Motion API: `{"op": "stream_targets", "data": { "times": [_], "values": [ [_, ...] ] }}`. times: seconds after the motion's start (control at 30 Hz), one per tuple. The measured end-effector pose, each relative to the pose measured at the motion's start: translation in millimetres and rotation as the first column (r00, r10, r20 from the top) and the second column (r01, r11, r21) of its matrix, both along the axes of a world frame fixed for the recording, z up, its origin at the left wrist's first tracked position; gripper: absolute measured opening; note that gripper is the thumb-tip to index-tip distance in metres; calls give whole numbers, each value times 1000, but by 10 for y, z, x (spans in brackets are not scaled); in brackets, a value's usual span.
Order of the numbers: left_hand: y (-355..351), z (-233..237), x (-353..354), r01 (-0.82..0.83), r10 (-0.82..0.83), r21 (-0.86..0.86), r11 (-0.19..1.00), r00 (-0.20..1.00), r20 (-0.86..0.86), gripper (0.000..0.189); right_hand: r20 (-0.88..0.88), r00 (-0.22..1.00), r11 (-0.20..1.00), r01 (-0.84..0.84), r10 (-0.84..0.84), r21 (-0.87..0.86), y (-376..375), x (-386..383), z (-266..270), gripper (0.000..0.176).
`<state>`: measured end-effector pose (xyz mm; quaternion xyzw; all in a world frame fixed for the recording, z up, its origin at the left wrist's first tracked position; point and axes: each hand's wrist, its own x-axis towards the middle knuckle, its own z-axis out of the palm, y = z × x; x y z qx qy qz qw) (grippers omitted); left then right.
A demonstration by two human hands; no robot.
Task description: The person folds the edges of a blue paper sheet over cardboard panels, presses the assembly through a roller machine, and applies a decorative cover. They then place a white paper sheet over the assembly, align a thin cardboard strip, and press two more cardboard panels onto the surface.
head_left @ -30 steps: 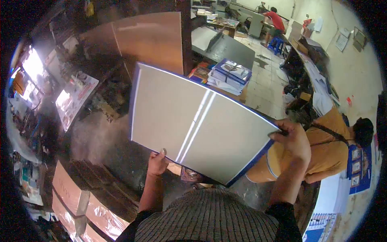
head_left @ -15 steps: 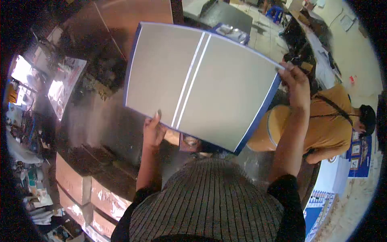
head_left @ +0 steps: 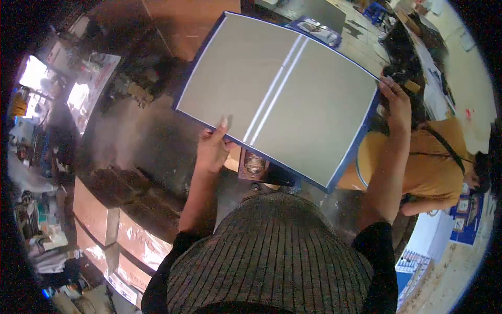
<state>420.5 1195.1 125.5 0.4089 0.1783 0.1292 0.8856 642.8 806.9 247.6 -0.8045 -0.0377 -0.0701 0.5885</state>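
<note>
Both my hands hold up a large open book cover (head_left: 314,104), its grey boards facing me. Two white lines run across its middle on either side of a narrow grey strip, and dark blue borders its edges. My left hand (head_left: 212,149) grips the near edge, thumb on top of the board and fingers mostly hidden beneath. At the right corner, my right hand (head_left: 397,102) pinches the blue edge. Beneath the near edge, a dark box with a printed picture (head_left: 254,165) shows in part.
To the right stands a person in a yellow shirt (head_left: 439,162), close to my right forearm. Cardboard boxes (head_left: 94,209) are stacked at lower left. A clear-wrapped item (head_left: 316,31) lies beyond the cover's far edge, and a large brown board (head_left: 193,23) is at the top.
The book cover has shifted right and slightly up in view, with both hands still on it. My left hand shows more of its fingers curled at the near edge.
</note>
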Motion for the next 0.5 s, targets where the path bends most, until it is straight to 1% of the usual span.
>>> {"op": "stream_targets", "data": {
  "times": [0.03,0.07,0.13,0.2,0.27,0.3,0.37,0.4,0.47,0.5],
  "values": [
    [11,-26,-9,-19,19,9,1000,1000,1,16,56,998,996,7,-3,-86,-16,-6,-11,33],
    [36,-78,-18,3,-1,46,999,999,-39,18,59,998,997,-14,18,-76,-44,-8,-24,33],
    [71,-128,-19,40,-26,118,992,992,-121,22,95,995,987,-28,43,-156,-117,1,-55,30],
    [-83,29,-40,5,0,82,997,997,-71,22,-32,999,999,-8,7,-33,-126,-17,-90,28],
    [-62,62,-76,54,-31,143,988,987,-159,23,-34,997,987,-61,67,147,-199,37,-217,29],
    [-55,101,-94,25,-1,152,988,988,-155,23,-30,995,984,-90,96,155,-226,51,-243,29],
    [-70,185,-103,108,-72,233,966,985,-155,23,-16,994,993,-107,108,44,-261,68,-238,31],
    [-72,176,-102,94,-59,235,968,986,-154,23,-15,993,992,-121,121,45,-252,83,-257,31],
    [-69,155,-102,105,-85,210,972,991,-102,23,-47,999,999,-25,26,24,-210,91,-260,30],
    [-90,171,-112,86,-65,185,979,991,-119,24,-51,996,988,-59,67,140,-432,285,-476,27]
  ]
}}
